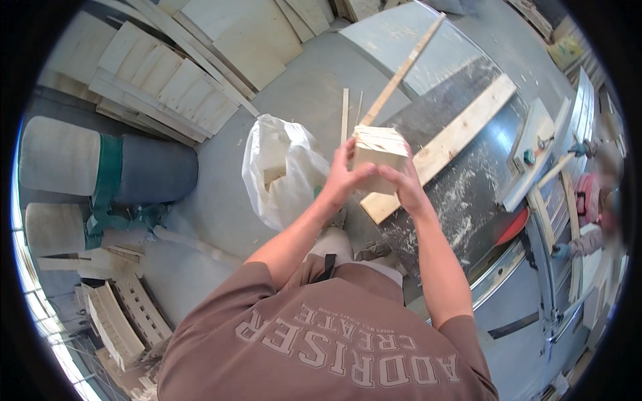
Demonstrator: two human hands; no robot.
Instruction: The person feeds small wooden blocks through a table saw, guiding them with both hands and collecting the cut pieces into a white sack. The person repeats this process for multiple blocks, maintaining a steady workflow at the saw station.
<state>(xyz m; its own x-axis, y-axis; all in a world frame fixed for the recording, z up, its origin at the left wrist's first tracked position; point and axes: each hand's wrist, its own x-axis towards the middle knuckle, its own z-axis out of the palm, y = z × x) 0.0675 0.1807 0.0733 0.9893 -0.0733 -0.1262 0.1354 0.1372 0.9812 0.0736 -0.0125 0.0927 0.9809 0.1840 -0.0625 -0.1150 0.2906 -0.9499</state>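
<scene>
Both of my hands hold a stack of small pale wood pieces (379,155) in front of me. My left hand (341,176) grips its left side, with the thumb across the near face. My right hand (408,182) closes round the right side, its thumb also on the near face. Thin, uneven edges show along the stack's top. Just left of my left hand stands an open white sack (257,175) with some wood pieces inside. Beyond and right of my right hand, a long plank (461,128) lies across a dark machine table (478,194) strewn with sawdust.
A narrow strip of wood (404,67) slants away behind the stack. Boards (160,87) lean at the far left, near a dust collector (110,167) with large bags. At the right edge a co-worker's gloved hands (580,148) are beside wooden and metal rails.
</scene>
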